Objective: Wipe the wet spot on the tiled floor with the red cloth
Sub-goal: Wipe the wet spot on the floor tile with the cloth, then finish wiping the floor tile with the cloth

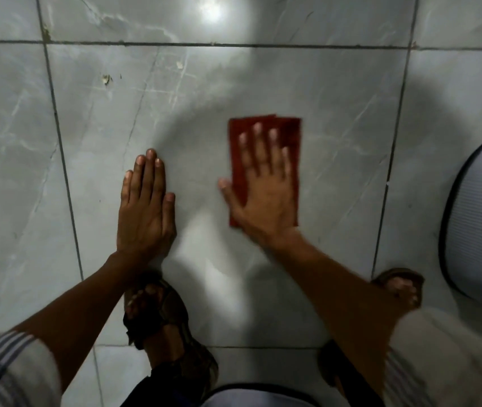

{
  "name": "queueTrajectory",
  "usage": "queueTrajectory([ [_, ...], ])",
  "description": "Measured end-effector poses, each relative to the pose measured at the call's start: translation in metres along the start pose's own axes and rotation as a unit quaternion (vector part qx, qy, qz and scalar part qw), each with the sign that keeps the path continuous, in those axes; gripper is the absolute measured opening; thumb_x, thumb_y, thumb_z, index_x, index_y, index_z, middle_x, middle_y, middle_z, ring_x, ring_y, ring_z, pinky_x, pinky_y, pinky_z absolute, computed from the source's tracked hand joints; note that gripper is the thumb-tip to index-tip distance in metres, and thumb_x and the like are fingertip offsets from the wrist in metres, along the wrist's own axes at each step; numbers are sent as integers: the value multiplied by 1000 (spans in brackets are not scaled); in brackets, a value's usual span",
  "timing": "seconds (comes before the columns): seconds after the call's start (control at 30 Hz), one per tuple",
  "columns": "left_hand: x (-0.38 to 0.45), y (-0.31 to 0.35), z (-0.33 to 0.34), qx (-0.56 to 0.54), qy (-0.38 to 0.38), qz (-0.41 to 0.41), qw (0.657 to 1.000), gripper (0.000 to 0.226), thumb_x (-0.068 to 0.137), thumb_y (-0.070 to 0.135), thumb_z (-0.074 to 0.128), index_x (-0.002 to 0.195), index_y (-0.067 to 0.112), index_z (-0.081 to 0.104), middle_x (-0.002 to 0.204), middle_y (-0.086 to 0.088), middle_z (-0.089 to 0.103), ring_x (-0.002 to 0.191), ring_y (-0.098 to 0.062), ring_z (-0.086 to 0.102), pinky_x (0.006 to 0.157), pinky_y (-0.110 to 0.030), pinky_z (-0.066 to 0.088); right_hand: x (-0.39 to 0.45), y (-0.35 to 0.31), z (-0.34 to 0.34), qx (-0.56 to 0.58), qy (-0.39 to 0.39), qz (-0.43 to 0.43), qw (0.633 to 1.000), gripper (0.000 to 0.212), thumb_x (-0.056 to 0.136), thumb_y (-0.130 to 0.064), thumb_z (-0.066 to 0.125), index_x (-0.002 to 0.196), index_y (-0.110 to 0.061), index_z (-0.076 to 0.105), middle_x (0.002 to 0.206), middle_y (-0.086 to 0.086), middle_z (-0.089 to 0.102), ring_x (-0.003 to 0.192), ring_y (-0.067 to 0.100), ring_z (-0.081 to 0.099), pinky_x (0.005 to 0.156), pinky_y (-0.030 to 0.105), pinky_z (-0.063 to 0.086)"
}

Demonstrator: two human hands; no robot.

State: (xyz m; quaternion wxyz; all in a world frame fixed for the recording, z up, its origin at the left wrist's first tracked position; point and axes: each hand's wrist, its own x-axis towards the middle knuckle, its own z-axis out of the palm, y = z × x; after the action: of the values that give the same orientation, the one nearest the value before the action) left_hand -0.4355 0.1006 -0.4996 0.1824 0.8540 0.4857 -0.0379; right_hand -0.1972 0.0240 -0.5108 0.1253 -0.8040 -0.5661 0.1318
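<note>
Here right hand [266, 198] flat on red cloth [292, 127], fingers [258, 142] spread — left hand [144, 212] flat on tile [204, 83]; no writing.

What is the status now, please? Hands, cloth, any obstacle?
Right hand flat on red cloth, pressing it to floor. Left hand flat on bare tile. Nothing blocking.
</note>
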Motion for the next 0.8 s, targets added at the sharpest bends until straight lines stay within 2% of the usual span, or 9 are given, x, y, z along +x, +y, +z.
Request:
queueTrajectory([
  [0.1, 4, -7, -22, -26, -64, 11, 998, 70, 117, 33, 29, 178, 6, 10, 189, -12, 2, 176, -26, -2, 143, -36, -8, -83, -20, 8, 32, -54, -112, 992, 71, 114, -44, 55, 174, -13, 34, 184, 13, 27, 173, 34, 18, 139, 51, 15],
  [0.2, 8, -15, -50, -18, -97, 72, 993, 66, 118, 28, 27, 175, -3, 16, 187, -20, 10, 176, -34, 10, 144, -51, 11, -142, 26, 0, 24, -53, -151, 987, 65, 113, -28, 58, 173, -12, 38, 184, 9, 25, 172, 33, 20, 138, 53, 23],
  [0.3, -2, -4, -87, -59, -100, -6, 993, 66, 118, 29, 28, 177, 2, 14, 187, -11, 7, 175, -24, 6, 142, -24, 0, -164, 86, -36, 4, -120, -135, 984, 70, 111, -28, 57, 175, -14, 31, 184, 8, 24, 174, 27, 8, 136, 56, 24],
  [0.37, -16, 11, -106, -76, -94, -36, 992, 67, 118, 30, 30, 177, 1, 15, 185, -7, 7, 172, -18, 5, 137, -13, -4, -166, 111, -68, 62, -178, -66, 980, 64, 116, -31, 46, 176, -16, 27, 184, 3, 26, 175, 20, 6, 135, 58, 25],
  [0.47, -40, 48, -129, -92, -127, -45, 987, 66, 119, 29, 31, 175, -2, 16, 184, -7, 8, 171, -17, 6, 141, -27, 3, -159, 112, -130, 198, -202, 111, 953, 54, 120, -28, 42, 173, -18, 36, 181, -3, 34, 171, 14, 22, 137, 59, 24],
  [0.6, -68, 120, -160, -141, -178, -82, 970, 72, 116, 39, 27, 177, 3, 13, 186, -3, 3, 175, -23, 3, 143, -45, 11, -137, 78, -226, 271, -151, 263, 914, 47, 117, -44, 34, 164, -42, 37, 168, -23, 39, 163, 7, 30, 140, 56, 13],
  [0.7, -72, 184, -185, -170, -166, -81, 968, 74, 113, 43, 27, 177, 8, 15, 186, 0, 5, 175, -21, 6, 143, -44, 13, -128, 55, -306, 370, -116, 342, 856, 56, 113, -64, 32, 167, -48, 39, 168, -3, 55, 156, 31, 52, 131, 59, 38],
  [0.73, -69, 208, -193, -179, -162, -77, 967, 74, 114, 44, 27, 177, 8, 16, 186, 1, 5, 174, -19, 5, 143, -44, 14, -130, 54, -331, 390, -83, 339, 852, 59, 113, -66, 32, 168, -46, 41, 165, 4, 59, 152, 30, 57, 128, 58, 44],
  [0.8, -62, 256, -209, -187, -153, -47, 969, 76, 114, 47, 25, 176, 4, 19, 185, -2, 8, 173, -21, 7, 142, -43, 14, -136, 57, -382, 405, -8, 348, 846, 63, 107, -79, 34, 164, -52, 43, 166, -11, 58, 153, 11, 54, 131, 43, 42],
])
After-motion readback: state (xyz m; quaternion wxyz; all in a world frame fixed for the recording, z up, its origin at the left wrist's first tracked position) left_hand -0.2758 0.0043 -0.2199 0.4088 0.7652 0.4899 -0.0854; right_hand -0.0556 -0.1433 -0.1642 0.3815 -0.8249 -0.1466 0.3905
